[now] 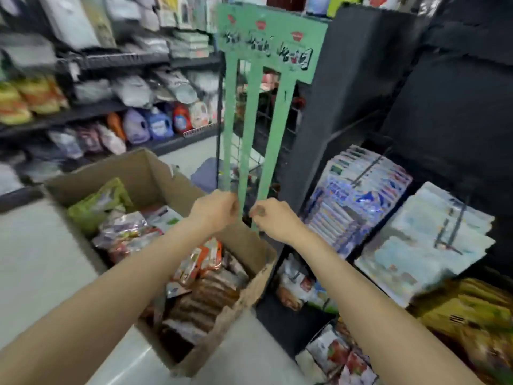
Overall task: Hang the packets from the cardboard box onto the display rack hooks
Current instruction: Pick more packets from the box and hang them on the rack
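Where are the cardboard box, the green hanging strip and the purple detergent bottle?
cardboard box (138,169): head view, inner back wall.
green hanging strip (273,37): head view, top header.
purple detergent bottle (135,127): head view, body.

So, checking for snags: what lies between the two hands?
Head view: between the left hand and right hand hangs a green display strip's lower end, which both seem to grip.

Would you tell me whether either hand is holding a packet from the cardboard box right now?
No: the left hand and right hand both grip the lower ends of the green display strips, not a packet.
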{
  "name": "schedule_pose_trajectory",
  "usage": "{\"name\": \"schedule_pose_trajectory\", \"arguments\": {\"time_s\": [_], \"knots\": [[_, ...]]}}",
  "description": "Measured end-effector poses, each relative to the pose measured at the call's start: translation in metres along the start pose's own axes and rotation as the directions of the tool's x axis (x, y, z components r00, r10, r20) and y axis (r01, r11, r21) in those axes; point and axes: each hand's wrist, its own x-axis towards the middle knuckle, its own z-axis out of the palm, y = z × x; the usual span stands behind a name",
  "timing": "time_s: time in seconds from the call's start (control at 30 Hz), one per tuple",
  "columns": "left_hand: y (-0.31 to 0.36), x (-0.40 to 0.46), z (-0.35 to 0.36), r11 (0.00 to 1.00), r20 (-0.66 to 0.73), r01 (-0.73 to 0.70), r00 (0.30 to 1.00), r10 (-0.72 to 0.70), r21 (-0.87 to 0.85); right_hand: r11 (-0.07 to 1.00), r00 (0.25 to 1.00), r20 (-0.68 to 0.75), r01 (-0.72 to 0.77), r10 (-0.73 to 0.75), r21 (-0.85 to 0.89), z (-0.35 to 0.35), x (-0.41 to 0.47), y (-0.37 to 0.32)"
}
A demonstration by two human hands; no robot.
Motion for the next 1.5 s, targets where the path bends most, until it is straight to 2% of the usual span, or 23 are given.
{"name": "schedule_pose_trajectory", "arguments": {"time_s": [0.1,0.2,0.3,0.37,0.47,0.57,0.73,0.8,0.87,1.03,1.13,1.27,1.33,1.5], "knots": [[-0.071,-0.028,0.021,0.988,0.128,0.145,0.98,-0.15,0.047,0.999,0.986,0.159,0.048,-0.045,-0.015,0.059,0.028,-0.03],[-0.117,-0.048,0.039,0.977,0.33,0.19,0.92,-0.21,0.093,0.993,0.951,0.304,0.083,-0.052,-0.089,0.112,0.045,-0.046],[-0.133,-0.059,0.058,0.98,0.552,0.168,0.809,-0.201,0.11,0.966,0.838,0.545,0.115,0.03,-0.23,0.158,0.059,-0.045],[-0.135,-0.063,0.069,0.979,0.629,0.168,0.751,-0.201,0.112,0.958,0.746,0.662,0.128,0.078,-0.257,0.18,0.058,-0.045],[-0.14,-0.066,0.083,0.977,0.612,0.148,0.761,-0.213,0.155,0.93,0.716,0.692,0.19,0.088,-0.315,0.203,0.051,-0.051],[-0.147,-0.072,0.092,0.974,0.607,0.185,0.761,-0.227,0.132,0.924,0.633,0.755,0.161,0.172,-0.346,0.225,0.042,-0.062],[-0.154,-0.081,0.099,0.972,0.584,0.224,0.78,-0.225,0.074,0.824,0.585,0.801,0.388,0.127,-0.414,0.231,0.031,-0.078],[-0.156,-0.081,0.099,0.967,0.591,0.247,0.772,-0.235,0.063,0.829,0.605,0.79,0.387,0.101,-0.403,0.235,0.033,-0.074],[-0.155,-0.082,0.099,0.964,0.59,0.26,0.77,-0.243,0.058,0.856,0.662,0.745,0.333,0.086,-0.395,0.232,0.042,-0.067],[-0.157,-0.08,0.099,0.938,0.583,0.347,0.767,-0.27,-0.022,0.963,0.813,0.582,0.136,0.027,-0.234,0.202,0.064,-0.044],[-0.158,-0.077,0.098,0.93,0.561,0.357,0.789,-0.252,-0.084,0.967,0.867,0.498,0.13,-0.003,-0.221,0.187,0.064,-0.035],[-0.149,-0.067,0.088,0.935,0.397,0.298,0.895,-0.203,-0.194,0.968,0.933,0.352,0.153,-0.075,-0.2,0.161,0.06,-0.031],[-0.139,-0.061,0.075,0.933,0.298,0.233,0.943,-0.148,-0.274,0.978,0.954,0.277,0.16,-0.117,-0.137,0.145,0.061,-0.03],[-0.103,-0.04,0.029,0.908,0.073,0.055,0.997,-0.027,-0.416,0.984,0.985,0.056,0.168,-0.164,-0.067,0.088,0.059,-0.036]]}}
